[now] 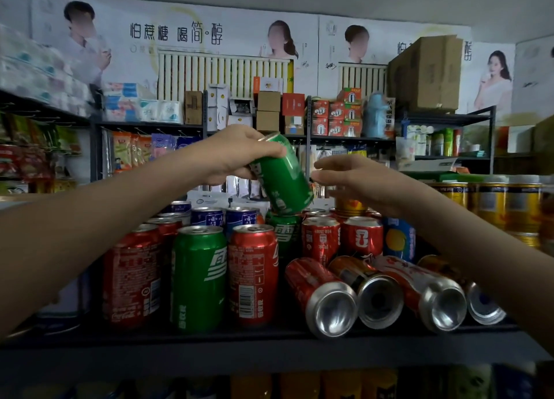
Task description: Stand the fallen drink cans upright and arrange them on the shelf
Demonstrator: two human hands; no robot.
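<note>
My left hand grips a green can by its upper end and holds it tilted in the air above the standing cans. My right hand hovers just right of that can, fingers loosely bent and holding nothing. On the dark shelf stand red cans, a green can and blue cans at left and behind. Several fallen cans lie on their sides at front right, bottoms toward me: a red one, an orange one, a red-and-white one and one partly hidden under my right arm.
Gold cans stand in a row at the far right. Behind are other store shelves with boxes, tissue packs and snacks, and a big cardboard box on top. A lower shelf with more cans shows below the front edge.
</note>
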